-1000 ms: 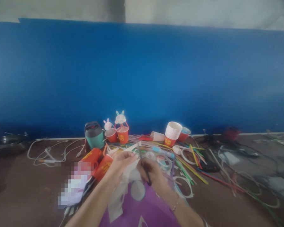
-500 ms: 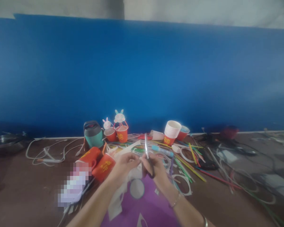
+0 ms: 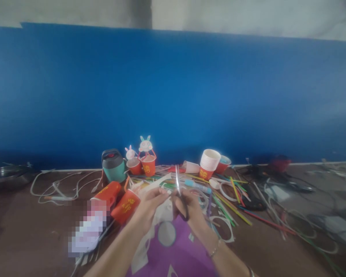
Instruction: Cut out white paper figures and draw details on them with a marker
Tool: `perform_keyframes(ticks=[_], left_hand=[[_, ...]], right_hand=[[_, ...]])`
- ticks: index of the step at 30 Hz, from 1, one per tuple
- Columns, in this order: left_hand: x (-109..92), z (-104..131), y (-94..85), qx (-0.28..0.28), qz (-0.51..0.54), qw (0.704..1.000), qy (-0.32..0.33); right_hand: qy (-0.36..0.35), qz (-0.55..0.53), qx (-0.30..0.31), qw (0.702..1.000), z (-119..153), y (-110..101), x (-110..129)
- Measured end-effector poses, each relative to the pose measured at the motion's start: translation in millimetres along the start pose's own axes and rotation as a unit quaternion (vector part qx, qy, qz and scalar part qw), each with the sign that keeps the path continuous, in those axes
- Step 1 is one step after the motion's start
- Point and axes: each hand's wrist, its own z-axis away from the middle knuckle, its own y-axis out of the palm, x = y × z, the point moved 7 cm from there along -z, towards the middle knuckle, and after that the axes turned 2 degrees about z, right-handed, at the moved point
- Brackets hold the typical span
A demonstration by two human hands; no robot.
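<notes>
My right hand (image 3: pixel 190 206) is closed round the dark handles of a pair of scissors (image 3: pixel 177 179), its blades pointing up and away from me. Close beside it, my left hand (image 3: pixel 154 200) has thumb and fingers pinched together at a small white piece, too small to make out. Below both hands lies a round white paper disc (image 3: pixel 167 233) on a purple sheet (image 3: pixel 181 254). White paper offcuts (image 3: pixel 140 259) lie on the sheet's left side, partly behind my left forearm.
Red paper cups (image 3: pixel 126 207) lie at left near a teal jug (image 3: pixel 113 167). Two rabbit figures, one a paper rabbit (image 3: pixel 145 145), stand at cups behind. A cup stack (image 3: pixel 210 163), a glue stick (image 3: pixel 198 186), coloured sticks (image 3: pixel 232 207) and cables (image 3: pixel 302 219) spread rightward.
My left hand's fingers have shifted slightly at the small white piece. The scissors stay in my right hand, nearly in the same place. The whole view has tilted a little.
</notes>
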Motion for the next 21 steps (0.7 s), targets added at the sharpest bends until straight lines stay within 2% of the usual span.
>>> perform_keyframes(ticks=[5,13,15,19,21], left_hand=[[4,2,6.4,0.015,0.006,1.000,-0.019],[0,-1,-2.7,-0.002,-0.077,0.997,-0.003],[-1,-1,-6.0,-0.023,-0.061,0.998,0.007],[-10,4,-8.0,-0.102,0.013,0.994,0.049],[-10,9,-4.0,-0.126,0.043,0.990,0.036]], right_hand=[[-0.012,0.004,-0.018,1.000,1,0,0],[0.032,0.005,0.023,0.999,-4,1,-8],[0.018,-0.003,0.029,0.999,-3,3,-9],[0.008,0.007,0.061,0.998,4,15,-5],[0.009,0.024,0.083,0.996,8,23,-3]])
